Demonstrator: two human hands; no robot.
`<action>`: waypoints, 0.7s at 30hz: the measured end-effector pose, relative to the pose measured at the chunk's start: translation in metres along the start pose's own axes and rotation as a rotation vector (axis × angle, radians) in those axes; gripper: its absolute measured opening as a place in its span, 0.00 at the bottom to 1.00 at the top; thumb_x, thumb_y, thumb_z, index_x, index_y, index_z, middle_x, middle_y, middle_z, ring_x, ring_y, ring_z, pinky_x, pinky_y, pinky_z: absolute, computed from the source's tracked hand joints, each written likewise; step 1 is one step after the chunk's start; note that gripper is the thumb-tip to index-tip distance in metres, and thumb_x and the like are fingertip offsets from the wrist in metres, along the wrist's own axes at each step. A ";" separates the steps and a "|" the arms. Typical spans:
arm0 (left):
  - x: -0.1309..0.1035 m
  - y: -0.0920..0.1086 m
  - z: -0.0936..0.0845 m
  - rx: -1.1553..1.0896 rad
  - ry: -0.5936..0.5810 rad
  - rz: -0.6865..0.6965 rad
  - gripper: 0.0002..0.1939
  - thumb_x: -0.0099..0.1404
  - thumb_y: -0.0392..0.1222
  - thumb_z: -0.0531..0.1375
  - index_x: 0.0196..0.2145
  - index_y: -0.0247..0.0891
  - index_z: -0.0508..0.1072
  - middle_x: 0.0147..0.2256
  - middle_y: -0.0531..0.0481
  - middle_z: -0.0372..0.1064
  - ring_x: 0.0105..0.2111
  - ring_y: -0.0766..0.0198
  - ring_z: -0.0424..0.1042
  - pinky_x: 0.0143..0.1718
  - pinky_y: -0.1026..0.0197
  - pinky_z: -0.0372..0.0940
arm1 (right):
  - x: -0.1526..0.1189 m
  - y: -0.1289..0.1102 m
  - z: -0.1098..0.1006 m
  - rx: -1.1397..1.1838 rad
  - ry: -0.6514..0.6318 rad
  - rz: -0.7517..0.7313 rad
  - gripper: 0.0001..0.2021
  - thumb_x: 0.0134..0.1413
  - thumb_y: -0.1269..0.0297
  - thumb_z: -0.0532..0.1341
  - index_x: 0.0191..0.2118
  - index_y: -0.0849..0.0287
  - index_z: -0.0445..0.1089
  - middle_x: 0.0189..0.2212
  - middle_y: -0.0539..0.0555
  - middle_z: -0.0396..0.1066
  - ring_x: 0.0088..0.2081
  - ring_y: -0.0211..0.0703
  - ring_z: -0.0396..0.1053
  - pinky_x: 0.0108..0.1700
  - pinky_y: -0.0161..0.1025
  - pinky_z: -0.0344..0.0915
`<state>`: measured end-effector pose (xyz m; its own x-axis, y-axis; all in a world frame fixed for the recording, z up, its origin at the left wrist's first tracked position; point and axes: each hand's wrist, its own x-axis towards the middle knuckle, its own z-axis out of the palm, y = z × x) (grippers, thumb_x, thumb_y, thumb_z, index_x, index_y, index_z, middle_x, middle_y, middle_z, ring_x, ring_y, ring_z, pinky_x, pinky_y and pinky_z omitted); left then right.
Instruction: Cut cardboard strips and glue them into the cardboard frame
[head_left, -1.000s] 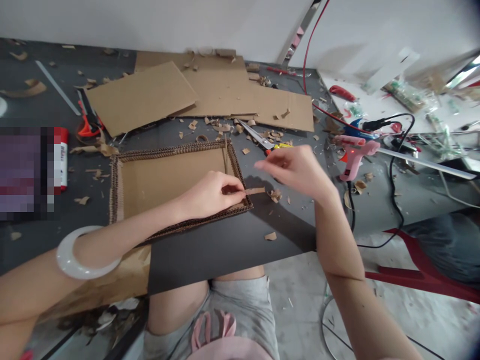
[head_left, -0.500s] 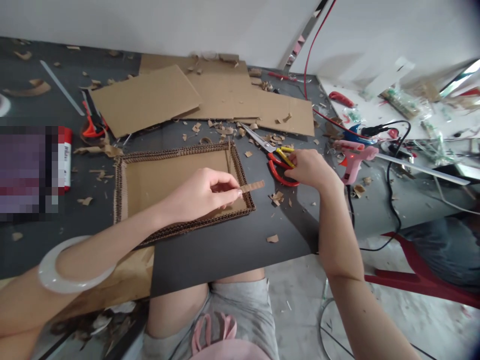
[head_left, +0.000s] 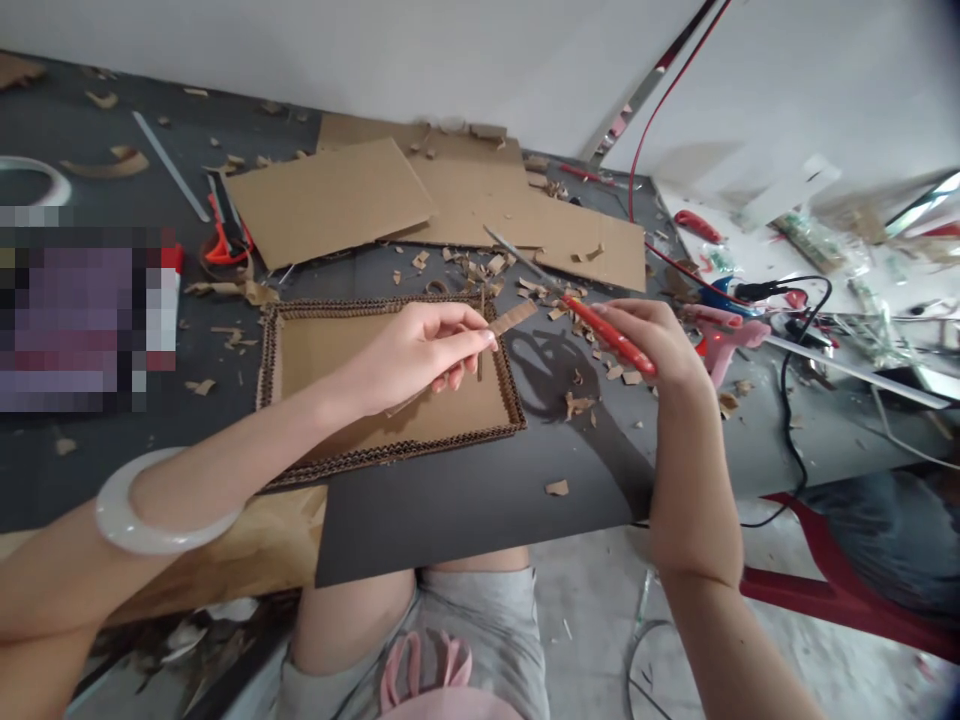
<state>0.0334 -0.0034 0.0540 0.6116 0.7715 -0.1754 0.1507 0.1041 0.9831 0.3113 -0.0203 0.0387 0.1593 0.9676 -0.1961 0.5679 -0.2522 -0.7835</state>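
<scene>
My left hand (head_left: pixel 435 355) pinches a narrow cardboard strip (head_left: pixel 516 317) whose end sticks out to the right. It hovers over a shallow cardboard tray (head_left: pixel 345 452) with corrugated walls, lying on the dark table. My right hand (head_left: pixel 649 335) is closed around the red handle of the scissors (head_left: pixel 611 338), raised off the table with the blades pointing to the upper left. Seen nearly edge-on, the blades (head_left: pixel 517 255) look thin. Below the scissors their shadow falls on the table. The fingertips of my right hand are partly hidden behind the handle.
Flat cardboard sheets (head_left: pixel 330 200) lie at the back, with scraps (head_left: pixel 577 403) scattered around. A red utility knife (head_left: pixel 225 230) is at the left. A pink glue gun (head_left: pixel 724 340) with its cord stands at the right. A roll of tape (head_left: pixel 64 185) sits far left.
My right hand has picked the scissors up off the table and turned them edge-on. My left hand has tilted the strip upward and raised it slightly. The view has shifted a little.
</scene>
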 end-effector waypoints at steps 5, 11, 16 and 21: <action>0.003 0.000 -0.003 -0.092 0.082 0.018 0.06 0.63 0.39 0.55 0.29 0.35 0.68 0.22 0.52 0.62 0.17 0.75 0.58 0.17 0.68 0.53 | 0.002 0.002 -0.001 0.254 -0.234 -0.088 0.36 0.37 0.31 0.54 0.45 0.55 0.69 0.23 0.51 0.61 0.18 0.35 0.50 0.15 0.35 0.44; 0.008 -0.004 -0.006 -0.134 0.165 0.057 0.06 0.64 0.40 0.55 0.31 0.35 0.67 0.23 0.54 0.61 0.17 0.75 0.59 0.17 0.69 0.52 | -0.006 -0.002 0.015 0.154 -0.234 -0.286 0.47 0.27 0.26 0.57 0.53 0.51 0.58 0.48 0.60 0.62 0.36 0.46 0.65 0.26 0.38 0.62; 0.011 -0.005 -0.007 -0.108 0.291 0.143 0.06 0.64 0.38 0.56 0.34 0.34 0.71 0.24 0.54 0.62 0.20 0.74 0.61 0.21 0.69 0.57 | -0.015 -0.008 0.035 0.147 -0.317 -0.389 0.48 0.18 0.25 0.60 0.48 0.51 0.57 0.51 0.60 0.58 0.49 0.53 0.62 0.38 0.40 0.66; 0.018 -0.012 -0.012 -0.178 0.382 0.214 0.07 0.61 0.36 0.59 0.37 0.34 0.75 0.33 0.49 0.70 0.27 0.71 0.68 0.26 0.68 0.63 | -0.021 -0.013 0.048 0.346 -0.255 -0.303 0.28 0.43 0.31 0.53 0.29 0.55 0.57 0.23 0.48 0.56 0.22 0.35 0.55 0.22 0.35 0.54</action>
<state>0.0331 0.0172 0.0398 0.2802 0.9595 0.0308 -0.1038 -0.0017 0.9946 0.2616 -0.0367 0.0244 -0.1971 0.9798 -0.0340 0.2507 0.0169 -0.9679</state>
